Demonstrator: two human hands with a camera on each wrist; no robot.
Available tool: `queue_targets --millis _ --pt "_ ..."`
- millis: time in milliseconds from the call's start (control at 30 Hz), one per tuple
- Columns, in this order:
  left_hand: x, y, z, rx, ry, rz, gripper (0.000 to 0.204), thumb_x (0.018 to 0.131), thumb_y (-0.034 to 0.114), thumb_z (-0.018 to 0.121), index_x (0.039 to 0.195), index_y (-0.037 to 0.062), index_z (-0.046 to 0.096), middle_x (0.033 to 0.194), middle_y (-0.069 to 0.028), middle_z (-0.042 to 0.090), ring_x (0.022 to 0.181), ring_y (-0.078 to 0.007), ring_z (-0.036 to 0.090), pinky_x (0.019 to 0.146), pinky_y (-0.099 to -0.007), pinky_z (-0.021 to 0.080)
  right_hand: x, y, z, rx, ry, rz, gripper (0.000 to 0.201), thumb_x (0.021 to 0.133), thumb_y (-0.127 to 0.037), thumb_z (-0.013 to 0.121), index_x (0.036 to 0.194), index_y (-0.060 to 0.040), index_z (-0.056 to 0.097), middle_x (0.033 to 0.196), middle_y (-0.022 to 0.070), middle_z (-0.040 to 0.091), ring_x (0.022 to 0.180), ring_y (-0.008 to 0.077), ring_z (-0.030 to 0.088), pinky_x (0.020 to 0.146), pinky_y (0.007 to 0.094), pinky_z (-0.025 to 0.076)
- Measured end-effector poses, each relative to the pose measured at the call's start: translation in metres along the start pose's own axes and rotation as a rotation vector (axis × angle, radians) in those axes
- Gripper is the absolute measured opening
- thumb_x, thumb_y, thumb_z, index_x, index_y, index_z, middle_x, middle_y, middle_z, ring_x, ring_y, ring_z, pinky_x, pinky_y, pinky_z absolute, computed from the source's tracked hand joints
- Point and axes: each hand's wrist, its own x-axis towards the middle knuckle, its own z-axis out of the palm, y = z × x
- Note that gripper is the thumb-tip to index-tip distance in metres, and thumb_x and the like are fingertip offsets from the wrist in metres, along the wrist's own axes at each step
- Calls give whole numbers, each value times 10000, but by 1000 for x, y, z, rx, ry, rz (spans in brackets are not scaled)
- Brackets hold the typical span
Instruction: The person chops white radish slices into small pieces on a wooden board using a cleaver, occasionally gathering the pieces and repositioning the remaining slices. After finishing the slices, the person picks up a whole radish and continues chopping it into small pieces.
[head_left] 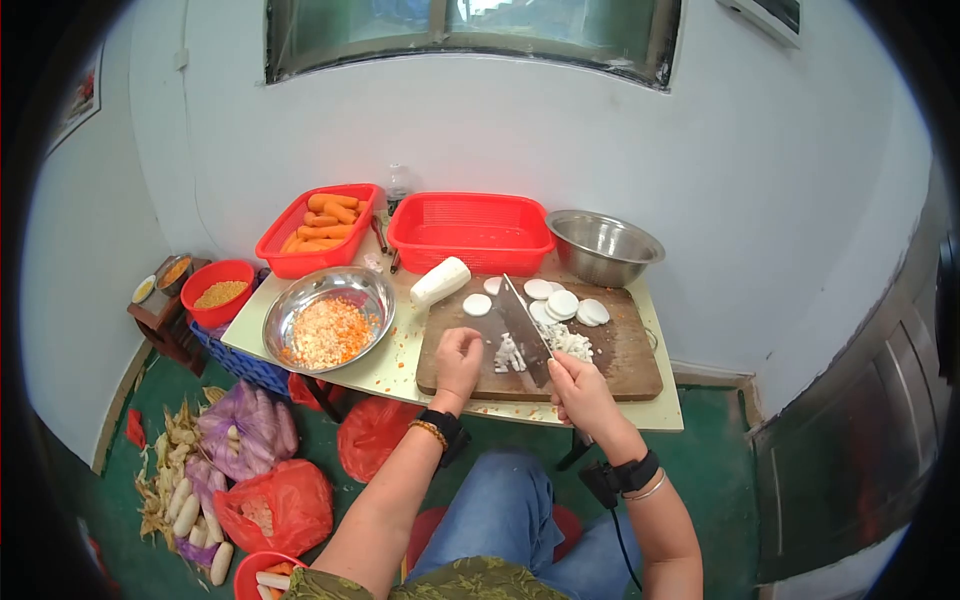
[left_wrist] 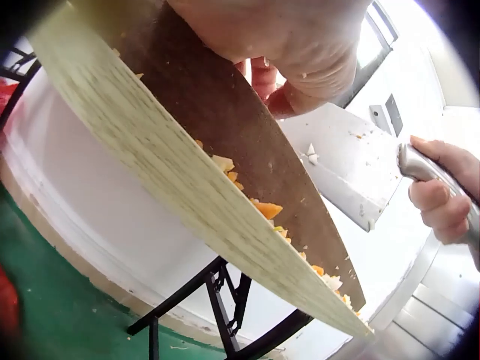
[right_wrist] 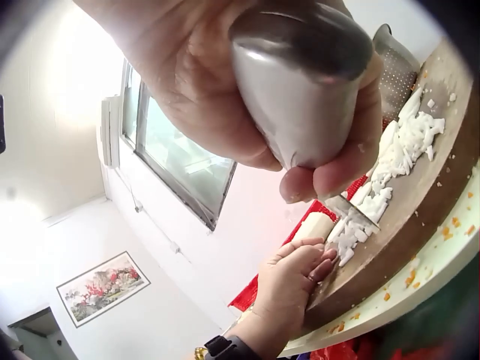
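My right hand (head_left: 584, 398) grips the metal handle (left_wrist: 439, 176) of a cleaver (head_left: 522, 325). Its wide blade stands tilted over the wooden cutting board (head_left: 640, 365), among chopped white radish (head_left: 570, 343). On the board's left part is my left hand (head_left: 459, 362), fingers curled, with nothing visible in them; small radish pieces (right_wrist: 349, 236) lie close to its fingertips. Round radish slices (head_left: 563, 303) are spread and stacked along the back of the board. A peeled length of white radish (head_left: 440, 282) lies at the board's back left corner.
Left of the board, a steel bowl (head_left: 277, 318) holds chopped orange and pale bits. Behind stand a red basket of carrots (head_left: 325, 220), another red basket (head_left: 470, 210) and a steel colander (head_left: 610, 245). Bags of radishes (head_left: 245, 430) lie on the floor at left.
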Motion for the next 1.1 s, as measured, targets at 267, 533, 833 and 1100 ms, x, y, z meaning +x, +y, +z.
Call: queue_targets --millis 267,533,833,1100 --pt "2 -5 1 -62 234 -33 183 957 161 523 962 11 626 957 -123 581 900 -250 566 816 -348 454 -2 -1 24 6 -116 34 327 1008 -291 470 1197 -44 570 615 0 529 441 70 499 397 228 423" --pt "1 1 -3 52 154 7 209 967 182 519 940 14 640 905 -119 587 866 -246 566 795 -342 451 7 11 -11 55 -117 177 324 992 -305 492 1153 -48 606 630 6 536 430 80 491 392 234 421" --pt "1 5 -4 59 104 1 218 969 189 511 953 19 646 911 -101 587 866 -219 564 793 -322 447 3 11 -66 -14 36 198 315 968 -281 555 1154 -36 619 629 -1 542 449 64 499 410 223 416" --pt "6 -3 5 57 19 -100 232 895 174 590 1061 13 609 1045 -168 572 953 -303 548 864 -392 443 -13 25 -35 163 105 56 358 975 -280 552 1229 -32 596 612 -10 528 435 54 488 392 216 401"
